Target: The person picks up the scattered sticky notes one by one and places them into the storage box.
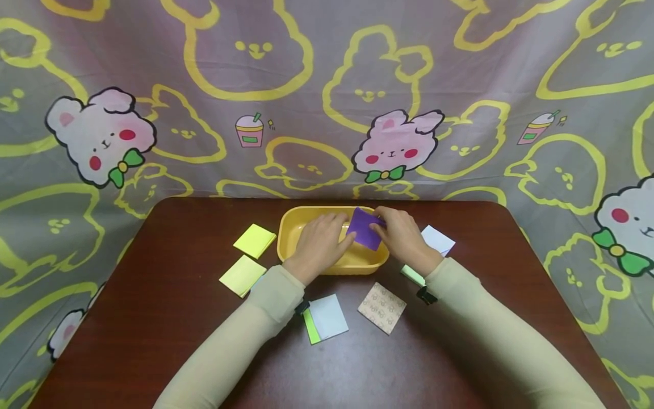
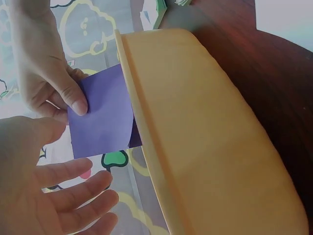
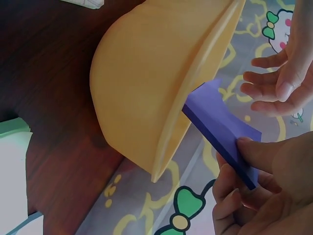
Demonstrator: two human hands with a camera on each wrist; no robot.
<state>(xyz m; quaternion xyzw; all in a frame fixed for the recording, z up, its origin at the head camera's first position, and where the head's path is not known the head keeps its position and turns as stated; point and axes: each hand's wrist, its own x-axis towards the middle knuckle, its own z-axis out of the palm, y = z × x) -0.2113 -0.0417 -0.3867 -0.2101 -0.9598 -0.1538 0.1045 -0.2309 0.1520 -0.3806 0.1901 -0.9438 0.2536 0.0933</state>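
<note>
Between thumb and fingers my right hand pinches a purple pad of square paper by its right side, over the yellow plastic tub. In the right wrist view the pad shows its thickness, with the thumb on its top face and fingers beneath. My left hand is over the tub's left half, its fingers spread and extended, holding nothing. The left wrist view shows the left hand's fingers apart from the pad, which slants at the tub's rim.
Two yellow paper pads lie left of the tub. In front are a pale blue and green pad and a patterned beige square. A white pad and a light green one lie right. A printed curtain hangs behind the table.
</note>
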